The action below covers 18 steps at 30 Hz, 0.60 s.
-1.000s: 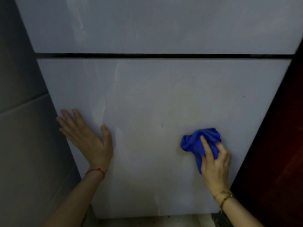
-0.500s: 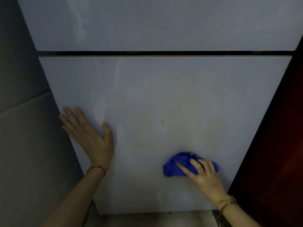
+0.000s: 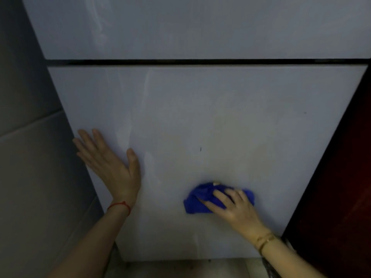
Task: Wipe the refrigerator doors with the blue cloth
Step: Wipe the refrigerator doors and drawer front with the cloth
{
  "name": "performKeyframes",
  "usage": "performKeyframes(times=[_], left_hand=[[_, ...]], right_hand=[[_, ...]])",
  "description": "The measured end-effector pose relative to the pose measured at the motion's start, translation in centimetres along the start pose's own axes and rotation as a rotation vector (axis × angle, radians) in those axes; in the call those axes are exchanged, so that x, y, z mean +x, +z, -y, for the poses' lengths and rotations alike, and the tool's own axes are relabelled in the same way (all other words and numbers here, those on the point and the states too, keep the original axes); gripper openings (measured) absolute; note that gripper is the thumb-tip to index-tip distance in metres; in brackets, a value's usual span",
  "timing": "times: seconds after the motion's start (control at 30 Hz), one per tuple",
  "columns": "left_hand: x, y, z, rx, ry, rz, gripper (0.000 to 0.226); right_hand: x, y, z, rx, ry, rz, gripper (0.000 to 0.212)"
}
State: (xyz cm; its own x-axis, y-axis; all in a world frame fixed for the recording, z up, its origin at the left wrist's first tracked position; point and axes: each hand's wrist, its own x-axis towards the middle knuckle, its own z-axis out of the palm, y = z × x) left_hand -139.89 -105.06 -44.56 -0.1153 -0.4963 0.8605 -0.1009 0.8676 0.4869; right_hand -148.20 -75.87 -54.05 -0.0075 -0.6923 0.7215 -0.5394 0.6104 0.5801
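- Pressing the blue cloth (image 3: 202,201) against the lower refrigerator door (image 3: 220,121), the right hand (image 3: 236,209) lies on top of it with fingers spread and fairly straight, nothing curled round the fabric.
- Cloth is bunched, sits low and right of centre on that door; it sticks out left of the fingers and a bit shows past the hand on the right side.
- Small pale speck at the cloth's top edge, can't tell what it is.
- Left hand (image 3: 108,163) lies flat on the same door near its left edge, fingers straight and pointing up-left, thumb out to the right; holds nothing.
- Hands are well apart, bare door between them.
- Red string bracelet (image 3: 120,206) on the left wrist, thin gold-tone bracelets (image 3: 265,240) on the right wrist.
- Upper refrigerator door (image 3: 200,27) fills the top of the view, split from the lower one by a dark horizontal gap (image 3: 200,62).
- Lower door shows faint streaks and a yellowish patch around the middle, plus a tiny dark mark (image 3: 200,149) above the cloth.
- Grey wall (image 3: 30,157) to the left of the fridge, dark reddish surface (image 3: 345,187) to the right.
- Strip of floor (image 3: 180,268) visible below the door.
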Motion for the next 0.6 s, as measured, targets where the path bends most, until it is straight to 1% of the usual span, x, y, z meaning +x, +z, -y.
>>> performKeyframes(times=[0.07,0.1,0.13,0.17,0.2,0.23,0.3,0.33,0.37,0.4,0.43,0.5,0.53,0.57,0.6], left_hand=[[0.1,0.0,0.0,-0.003,0.004,0.009,0.076],[0.2,-0.1,0.0,-0.002,0.001,0.011,0.076],[0.2,-0.1,0.0,0.001,-0.002,0.013,0.076],[0.2,-0.1,0.0,0.006,-0.006,0.014,0.076],[0.1,-0.1,0.0,0.012,-0.01,0.012,0.076],[0.1,0.0,0.0,0.014,-0.012,0.011,0.076],[0.1,0.0,-0.1,0.015,-0.017,0.006,0.076],[0.1,0.0,-0.1,0.015,-0.019,0.006,0.076],[0.1,0.1,0.0,0.015,-0.02,0.009,0.076],[0.1,0.1,0.1,0.016,-0.019,0.015,0.076],[0.1,0.0,0.2,0.016,-0.018,0.021,0.076],[0.0,-0.1,0.2,0.008,-0.025,0.032,0.077],[0.0,-0.1,0.3,0.001,-0.028,0.042,0.077],[0.0,-0.3,0.3,-0.007,-0.028,0.053,0.077],[0.1,-0.4,0.4,-0.012,-0.02,0.062,0.077]], right_hand=[[-1.7,-0.2,-0.5,0.014,0.005,0.041,0.052],[-1.5,-0.6,-1.7,0.008,0.023,0.022,0.06],[-0.7,-1.0,-3.1,0.001,0.069,-0.013,0.071],[0.8,-1.7,-4.8,-0.009,0.158,-0.082,0.082],[3.0,-2.6,-6.6,-0.011,0.283,-0.171,0.086],[5.7,-3.6,-8.3,0.005,0.426,-0.256,0.078],[10.7,-4.9,-10.8,0.078,0.652,-0.397,0.048],[12.7,-5.1,-10.9,0.07,0.719,-0.441,0.043],[13.9,-5.1,-10.2,0.046,0.732,-0.45,0.043],[14.4,-4.7,-8.7,0.019,0.673,-0.424,0.046],[13.9,-4.0,-6.7,0.004,0.549,-0.377,0.047],[10.8,-2.4,-2.4,0.007,0.239,-0.24,0.042],[8.9,-1.7,-1.1,0.007,0.133,-0.18,0.04],[7.2,-1.4,-0.9,0.003,0.085,-0.134,0.04],[6.1,-1.4,-1.5,0.0,0.094,-0.112,0.043]])
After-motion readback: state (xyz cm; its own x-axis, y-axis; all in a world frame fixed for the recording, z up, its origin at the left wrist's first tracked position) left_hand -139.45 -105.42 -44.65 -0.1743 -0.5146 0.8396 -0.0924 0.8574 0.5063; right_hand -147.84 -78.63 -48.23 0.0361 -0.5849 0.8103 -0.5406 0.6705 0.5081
